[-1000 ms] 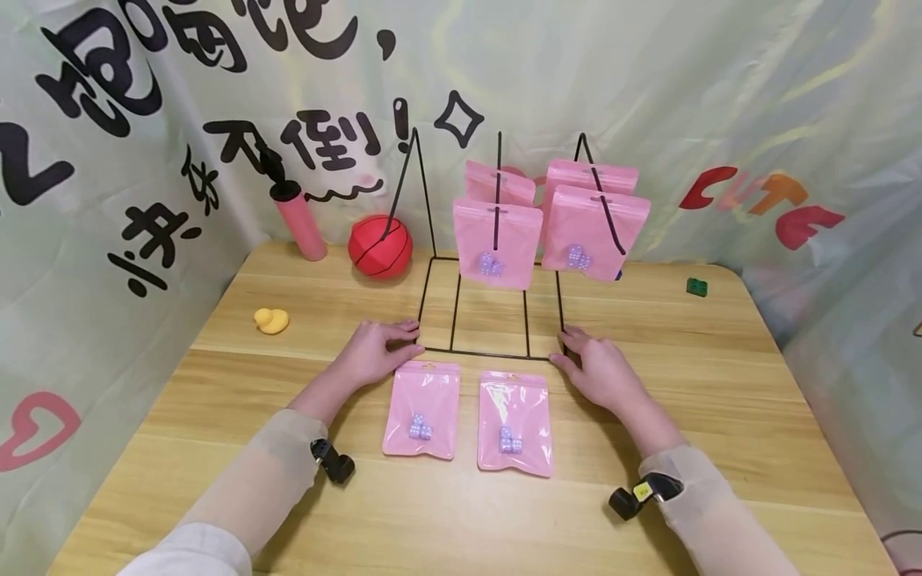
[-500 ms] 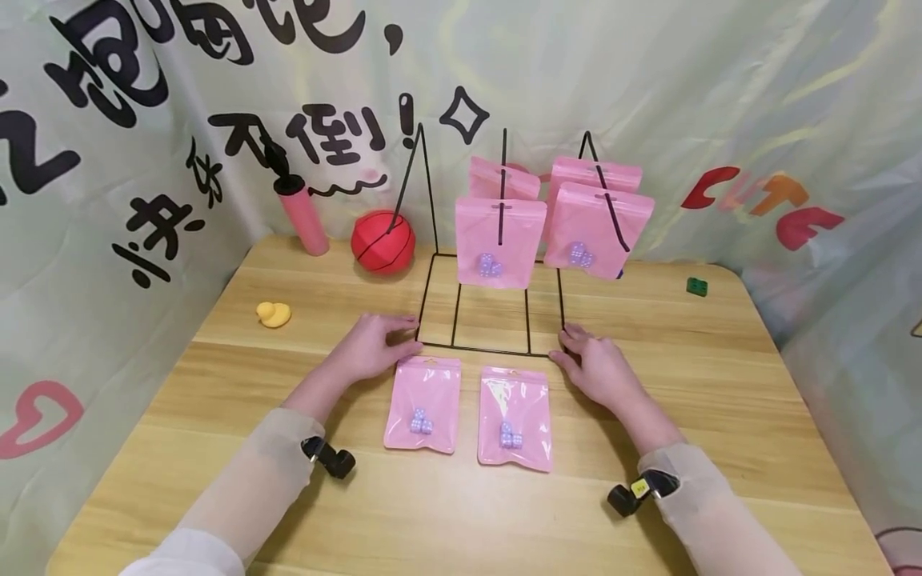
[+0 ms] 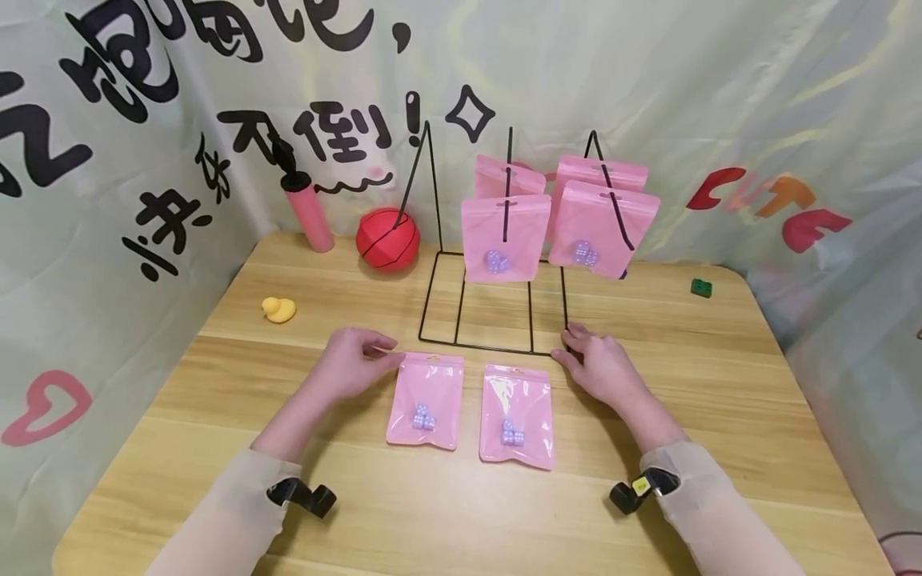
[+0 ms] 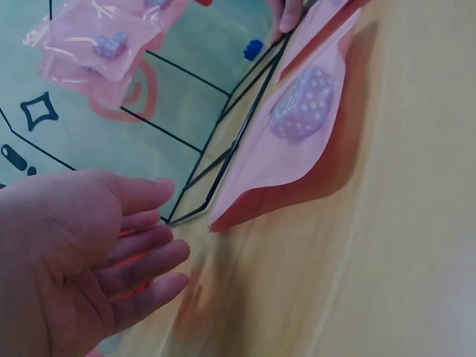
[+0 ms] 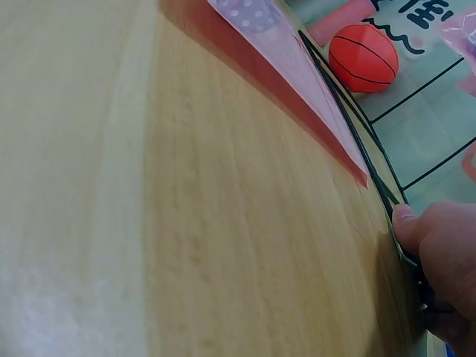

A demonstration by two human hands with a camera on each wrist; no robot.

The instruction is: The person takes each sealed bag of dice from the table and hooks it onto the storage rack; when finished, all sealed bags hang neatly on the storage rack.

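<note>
A black wire rack (image 3: 475,347) stands mid-table with several pink bags of purple dice hung on its hooks (image 3: 500,236). Two more pink bags lie flat in front of it, one left (image 3: 425,400) and one right (image 3: 516,416). My left hand (image 3: 358,360) hovers open beside the left bag's top corner and is off the rack. The left wrist view shows its palm and straight fingers (image 4: 141,256) near the rack's corner wire (image 4: 223,167). My right hand (image 3: 594,360) grips the rack's front right corner, thumb on the wire (image 5: 405,219).
A red ball (image 3: 387,240) and a pink tube (image 3: 308,212) stand at the back left. A yellow duck (image 3: 278,309) sits left and a small green block (image 3: 700,287) far right. A printed curtain surrounds the wooden table (image 3: 720,384).
My left hand has let go of the rack's front left corner and drawn back a little toward the left bag. The right hand has stayed on its corner.
</note>
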